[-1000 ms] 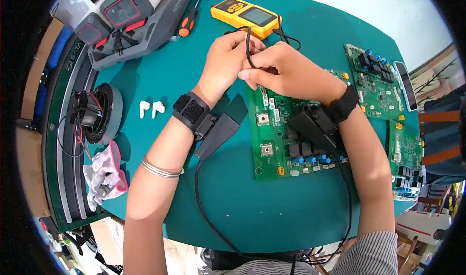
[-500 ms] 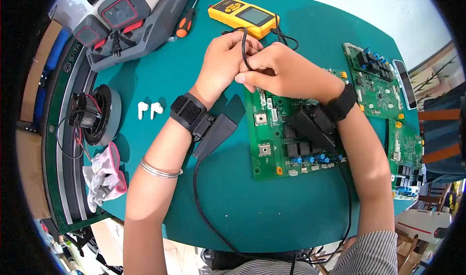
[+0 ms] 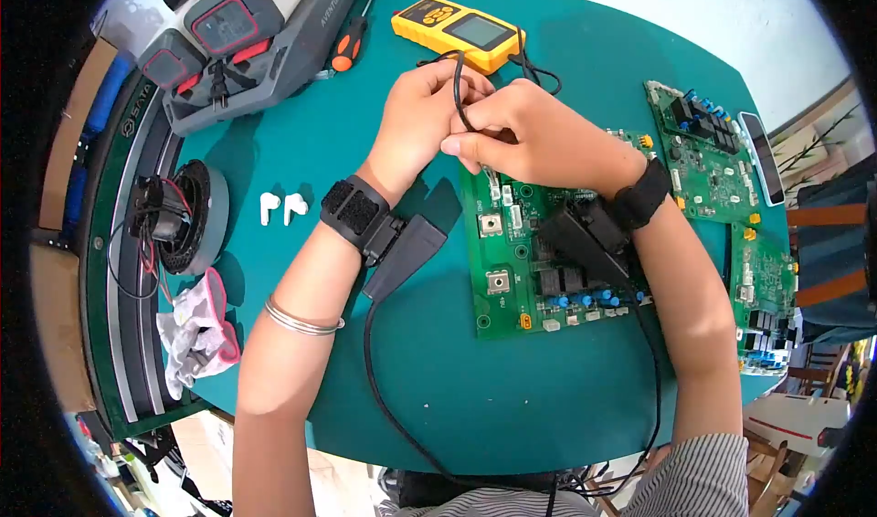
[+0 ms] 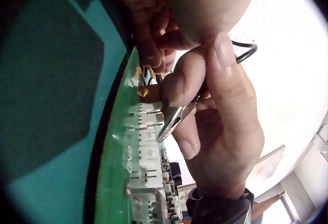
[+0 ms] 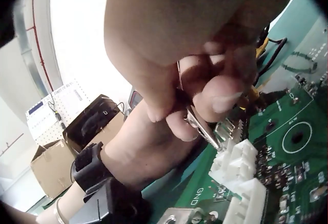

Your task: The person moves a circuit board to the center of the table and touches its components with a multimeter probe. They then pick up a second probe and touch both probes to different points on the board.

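My right hand (image 3: 548, 138) pinches a metal alligator clip (image 5: 204, 127) on a black cable (image 3: 459, 88). The clip's toothed jaws point down at the white connectors (image 5: 237, 162) along the edge of the green circuit board (image 3: 512, 307), beside the GND marking. Close against it, my left hand (image 3: 420, 120) has its fingers curled beside the board's far left corner; what lies between them is hidden, so I cannot tell whether it holds anything. The cable loops up in front of the left fingers. Beyond both hands lies a yellow handheld meter (image 3: 457, 31) with black leads.
More circuit boards (image 3: 708, 165) and a phone (image 3: 763, 161) lie at the right. To the left are white earbuds (image 3: 283, 208), a round speaker-like part (image 3: 196, 216), a glove (image 3: 196, 334), an orange-handled screwdriver (image 3: 349, 44) and a grey tool case (image 3: 301, 56).
The whole view has shifted slightly left. Both hands keep nearly the same pose over the board's far left corner, with the cable still looped between them.
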Motion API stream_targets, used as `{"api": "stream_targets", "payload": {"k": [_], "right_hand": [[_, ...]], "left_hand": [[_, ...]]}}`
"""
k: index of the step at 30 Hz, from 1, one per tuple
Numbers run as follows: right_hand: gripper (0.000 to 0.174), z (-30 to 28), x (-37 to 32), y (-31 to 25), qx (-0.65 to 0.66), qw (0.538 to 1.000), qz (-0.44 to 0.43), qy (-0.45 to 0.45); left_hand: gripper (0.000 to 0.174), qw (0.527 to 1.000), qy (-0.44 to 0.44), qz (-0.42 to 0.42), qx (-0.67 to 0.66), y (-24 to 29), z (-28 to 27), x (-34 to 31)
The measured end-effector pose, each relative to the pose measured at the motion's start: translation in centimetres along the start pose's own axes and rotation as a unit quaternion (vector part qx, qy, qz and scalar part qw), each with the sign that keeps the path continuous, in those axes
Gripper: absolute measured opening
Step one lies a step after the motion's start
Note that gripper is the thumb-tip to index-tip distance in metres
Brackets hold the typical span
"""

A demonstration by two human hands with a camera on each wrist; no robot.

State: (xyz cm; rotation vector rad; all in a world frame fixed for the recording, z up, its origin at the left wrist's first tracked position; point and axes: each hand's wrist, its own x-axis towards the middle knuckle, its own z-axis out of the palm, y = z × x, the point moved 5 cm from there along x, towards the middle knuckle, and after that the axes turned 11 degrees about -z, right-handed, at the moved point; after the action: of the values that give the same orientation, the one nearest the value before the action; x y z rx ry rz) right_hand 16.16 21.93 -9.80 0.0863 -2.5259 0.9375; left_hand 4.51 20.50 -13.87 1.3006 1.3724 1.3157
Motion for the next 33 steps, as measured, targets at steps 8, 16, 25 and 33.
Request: {"api": "stream_targets", "payload": {"k": [8, 16, 25, 33], "right_hand": [[0.028, 0.27, -0.08, -0.4, -0.009, 0.999, -0.047, -0.02], [0.027, 0.44, -0.11, 0.05, 0.035, 0.999, -0.028, -0.024], [0.029, 0.31, 0.0, -0.07, 0.049, 0.999, -0.01, -0.021], [0.031, 0.48, -0.06, -0.01, 0.026, 0.999, -0.013, -0.035]], "left_hand": [[0.023, 1.0, 0.014, 0.028, -0.005, 0.2, 0.02, -0.07], [0.022, 1.0, 0.016, 0.009, 0.0, 0.22, 0.02, -0.03], [0.022, 0.999, 0.013, 0.03, -0.006, 0.21, 0.04, -0.02], [0.023, 0.999, 0.013, 0.032, 0.01, 0.02, -0.09, 0.09]]}}
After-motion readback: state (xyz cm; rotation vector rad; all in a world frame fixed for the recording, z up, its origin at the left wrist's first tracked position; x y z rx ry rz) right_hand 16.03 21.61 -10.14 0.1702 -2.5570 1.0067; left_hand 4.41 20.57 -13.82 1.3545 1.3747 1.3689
